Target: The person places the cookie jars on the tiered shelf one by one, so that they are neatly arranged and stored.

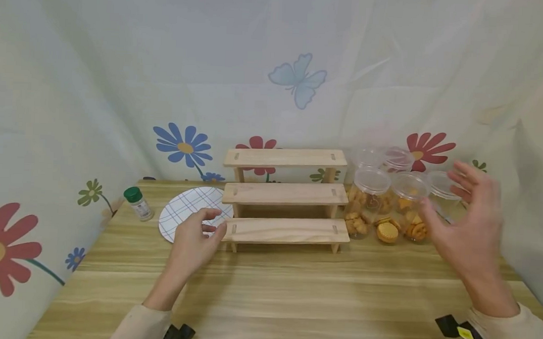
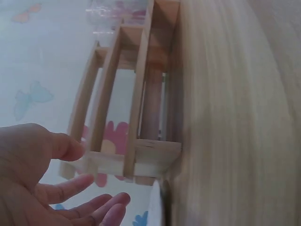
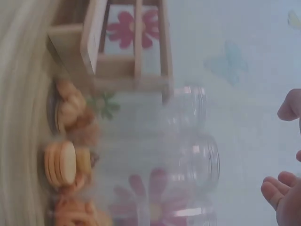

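Note:
A three-tier wooden display stand (image 1: 287, 231) occupies the middle of the table. My left hand (image 1: 197, 239) is beside the left end of its lowest step, fingers loosely bent with nothing in them. In the left wrist view, the left hand (image 2: 61, 183) appears close to the stand's end (image 2: 157, 155); whether it touches cannot be told. Right of the stand, several clear lidded jars (image 1: 373, 181) hold cookies (image 1: 387, 231). My right hand (image 1: 471, 229) is raised in front of the rightmost jar, its spread fingers holding nothing. In the right wrist view, the fingers (image 3: 273, 192) are apart from the jars (image 3: 202, 160).
Left of the stand lies a round white plate (image 1: 171, 215) with a checked pattern, partly behind my left hand. A small shaker bottle with a green cap (image 1: 133, 194) stands farther left. A flowered curtain (image 1: 203, 75) hangs behind the wooden table (image 1: 284, 301).

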`<state>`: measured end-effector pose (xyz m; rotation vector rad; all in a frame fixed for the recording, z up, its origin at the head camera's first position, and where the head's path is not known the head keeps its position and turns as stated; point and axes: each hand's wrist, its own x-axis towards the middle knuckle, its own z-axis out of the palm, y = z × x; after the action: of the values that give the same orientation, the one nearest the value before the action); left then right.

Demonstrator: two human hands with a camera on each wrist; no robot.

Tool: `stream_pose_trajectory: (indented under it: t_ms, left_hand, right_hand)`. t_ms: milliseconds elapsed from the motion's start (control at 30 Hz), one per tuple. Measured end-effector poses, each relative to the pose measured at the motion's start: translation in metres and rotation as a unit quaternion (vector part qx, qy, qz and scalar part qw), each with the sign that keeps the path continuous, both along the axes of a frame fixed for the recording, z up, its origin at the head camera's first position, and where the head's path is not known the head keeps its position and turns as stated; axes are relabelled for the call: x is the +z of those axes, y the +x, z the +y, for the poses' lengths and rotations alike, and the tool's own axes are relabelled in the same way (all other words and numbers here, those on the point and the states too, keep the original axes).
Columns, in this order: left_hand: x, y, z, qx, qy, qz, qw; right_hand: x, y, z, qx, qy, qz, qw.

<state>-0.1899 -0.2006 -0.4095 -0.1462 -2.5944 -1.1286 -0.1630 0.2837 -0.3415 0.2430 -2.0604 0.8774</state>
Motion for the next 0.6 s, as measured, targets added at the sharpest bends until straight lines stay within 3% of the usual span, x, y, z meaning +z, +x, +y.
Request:
stream_pose_trajectory:
  t_ms: [200,433,600]
  left_hand:
    - [-0.015,-0.005,-0.004,0.004,0.023,-0.051,0.9984]
    - [-0.033,-0.010,-0.004,-0.015,0.068,-0.091,0.9935]
    - [-0.040,-0.012,-0.004,-0.036,0.130,-0.123,0.9833]
  right_hand:
    - [-0.002,-0.012,0.030,-0.046,-0.087,-0.045,0.9942]
    - [-0.013,-0.022,0.051,-0.042,-0.128,-0.078,0.9878]
    - [-0.020,-0.028,0.059,-0.029,-0.170,-0.114,0.9784]
